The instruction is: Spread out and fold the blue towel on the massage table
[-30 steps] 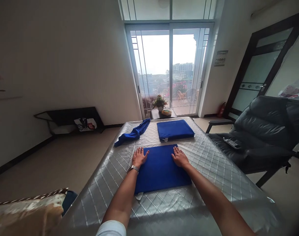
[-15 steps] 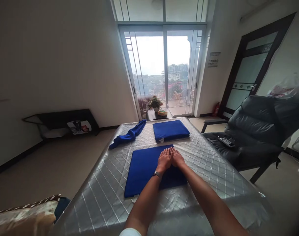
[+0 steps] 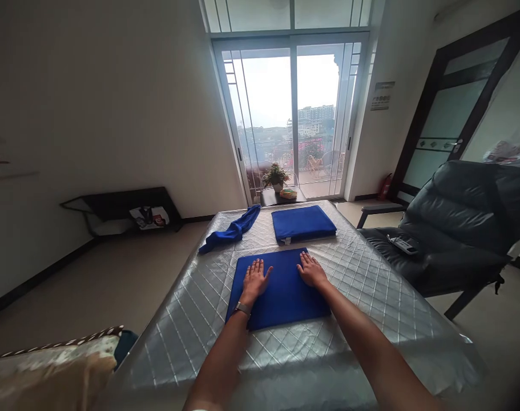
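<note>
A folded blue cloth (image 3: 281, 297) lies flat on the silver quilted table cover (image 3: 191, 331) in front of me. My left hand (image 3: 256, 278) rests palm down on its left part, fingers stretched out and thumb apart. On the upper right edge of the same cloth lies my right hand (image 3: 313, 270), also flat with its fingers extended. Behind it sits a second folded blue stack of cloth (image 3: 303, 222) with a white label at its front edge. A loose, crumpled blue cloth (image 3: 232, 233) stretches along the far left of the table.
To the right stands a dark leather armchair (image 3: 452, 222) with a grey handheld device (image 3: 402, 245) on its seat. A potted plant (image 3: 277, 176) is on a small table before the glass sliding door (image 3: 263, 103). At lower left is a cushioned piece of furniture (image 3: 63, 365).
My hands were together near the cloth's upper right; now they are apart. The left has slid to the left across the cloth, while the right stays near the right edge. The view has shifted slightly.
</note>
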{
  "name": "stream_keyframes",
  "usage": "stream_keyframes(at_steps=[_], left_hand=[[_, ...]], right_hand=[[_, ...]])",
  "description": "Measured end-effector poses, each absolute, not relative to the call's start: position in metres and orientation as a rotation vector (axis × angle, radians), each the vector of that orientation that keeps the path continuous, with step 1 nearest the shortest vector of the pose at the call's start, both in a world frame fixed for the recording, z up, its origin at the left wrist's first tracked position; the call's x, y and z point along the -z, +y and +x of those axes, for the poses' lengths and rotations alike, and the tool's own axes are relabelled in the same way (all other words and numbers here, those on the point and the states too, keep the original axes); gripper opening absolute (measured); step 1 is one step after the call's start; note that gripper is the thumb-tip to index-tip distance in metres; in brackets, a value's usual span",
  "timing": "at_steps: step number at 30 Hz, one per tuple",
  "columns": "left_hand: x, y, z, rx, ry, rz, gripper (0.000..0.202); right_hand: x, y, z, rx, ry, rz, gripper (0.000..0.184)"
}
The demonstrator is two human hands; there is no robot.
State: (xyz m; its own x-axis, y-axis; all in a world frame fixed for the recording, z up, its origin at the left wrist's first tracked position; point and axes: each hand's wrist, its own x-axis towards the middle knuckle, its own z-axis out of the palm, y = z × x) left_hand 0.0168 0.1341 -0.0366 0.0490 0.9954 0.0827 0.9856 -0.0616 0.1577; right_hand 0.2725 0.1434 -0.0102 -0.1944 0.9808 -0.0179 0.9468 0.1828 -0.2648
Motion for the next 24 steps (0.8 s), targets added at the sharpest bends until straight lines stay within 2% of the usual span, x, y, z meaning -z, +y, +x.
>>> stream_keyframes(at_steps=[7, 24], left_hand=[[0.045, 0.125, -0.042, -0.254, 2.306, 2.131, 0.082], [0.043, 0.121, -0.038, -0.334, 2.348, 2.087, 0.084]], right_hand=[[0.013, 0.146, 0.272, -0.309, -2.297, -1.897, 0.070], [0.002, 0.180, 0.255, -0.240, -2.305, -1.974, 0.070]])
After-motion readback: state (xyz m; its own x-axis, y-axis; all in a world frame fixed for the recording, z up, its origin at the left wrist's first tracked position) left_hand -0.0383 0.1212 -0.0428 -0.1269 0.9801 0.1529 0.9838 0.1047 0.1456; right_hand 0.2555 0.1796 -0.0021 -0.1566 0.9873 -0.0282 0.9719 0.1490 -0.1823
